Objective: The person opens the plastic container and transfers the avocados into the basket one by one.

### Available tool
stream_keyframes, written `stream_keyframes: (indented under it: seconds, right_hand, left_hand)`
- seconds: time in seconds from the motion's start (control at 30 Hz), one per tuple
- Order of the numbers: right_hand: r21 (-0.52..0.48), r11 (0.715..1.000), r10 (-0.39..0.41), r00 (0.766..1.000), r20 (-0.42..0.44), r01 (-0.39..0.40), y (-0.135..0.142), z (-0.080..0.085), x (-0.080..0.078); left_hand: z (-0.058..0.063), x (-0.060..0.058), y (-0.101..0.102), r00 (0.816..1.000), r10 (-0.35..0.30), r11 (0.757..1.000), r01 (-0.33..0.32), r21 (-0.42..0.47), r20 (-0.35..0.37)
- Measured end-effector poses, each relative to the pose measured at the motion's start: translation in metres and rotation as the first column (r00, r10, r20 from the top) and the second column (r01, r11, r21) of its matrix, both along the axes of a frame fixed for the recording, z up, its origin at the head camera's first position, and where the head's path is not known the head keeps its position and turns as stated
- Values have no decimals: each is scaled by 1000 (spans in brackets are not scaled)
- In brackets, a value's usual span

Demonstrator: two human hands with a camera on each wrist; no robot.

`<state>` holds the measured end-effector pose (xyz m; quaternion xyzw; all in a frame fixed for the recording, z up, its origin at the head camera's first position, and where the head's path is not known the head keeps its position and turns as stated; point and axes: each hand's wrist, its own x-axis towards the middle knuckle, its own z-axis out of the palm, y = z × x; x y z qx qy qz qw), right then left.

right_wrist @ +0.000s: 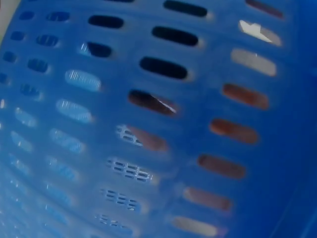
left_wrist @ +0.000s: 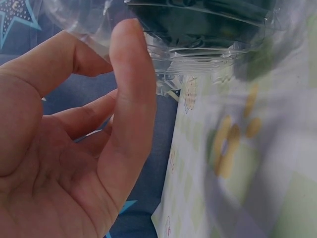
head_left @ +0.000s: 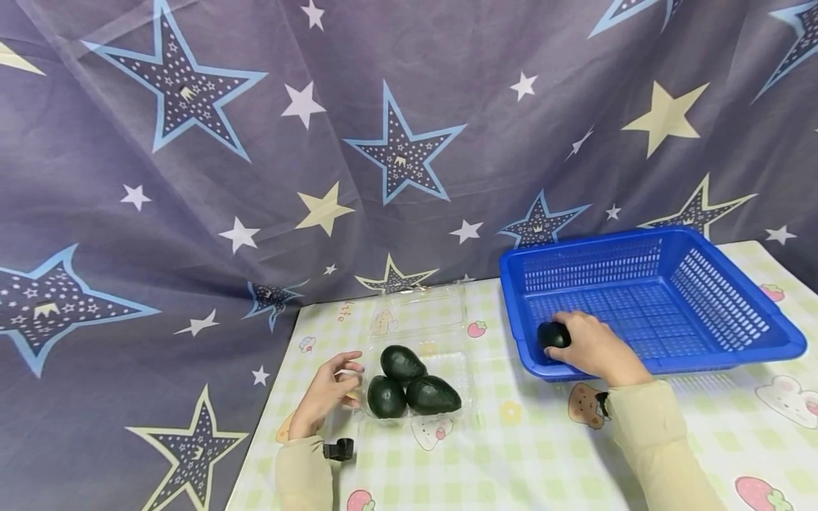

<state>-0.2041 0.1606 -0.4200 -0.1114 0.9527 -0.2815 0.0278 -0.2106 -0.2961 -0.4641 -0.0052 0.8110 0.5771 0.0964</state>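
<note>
A clear plastic clamshell box (head_left: 471, 387) lies with its lid (head_left: 418, 312) folded back, holding three dark green avocados (head_left: 432, 395). Beside its left edge is my left hand (head_left: 329, 392), fingers loosely bent and gripping nothing. In the left wrist view, a fingertip of the left hand (left_wrist: 91, 124) overlaps the box's clear side; whether it touches cannot be told. Inside the blue basket (head_left: 597, 298), near its front left corner, my right hand (head_left: 591, 344) grips another avocado (head_left: 552, 335). Through slots in the basket wall (right_wrist: 198, 114), the right wrist view shows parts of the hand and dark fruit.
The basket's raised rim and slotted walls surround the right hand. A checkered tablecloth (head_left: 498, 461) covers the table, whose left edge runs near the left arm. Behind the table hangs a grey-purple star-patterned curtain (head_left: 447, 177).
</note>
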Motion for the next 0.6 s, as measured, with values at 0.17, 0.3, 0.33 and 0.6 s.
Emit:
stream_keyframes:
  seconds: [0.17, 0.3, 0.33, 0.6]
  right_hand:
    - [-1, 1000, -13, 998, 57, 13, 1, 4, 0]
    - [5, 1000, -12, 999, 39, 12, 1, 6, 1]
    - [8, 1000, -12, 999, 30, 12, 0, 6, 2]
    - [37, 999, -8, 999, -42, 10, -11, 16, 3]
  left_hand:
    - [0, -1, 0, 1000, 0, 1000, 0, 0, -1]
    - [-1, -2, 0, 1000, 0, 1000, 0, -2, -8]
    - [-1, -2, 0, 1000, 2, 1000, -2, -2, -9]
    - [-3, -1, -2, 1000, 1, 1000, -1, -1, -8]
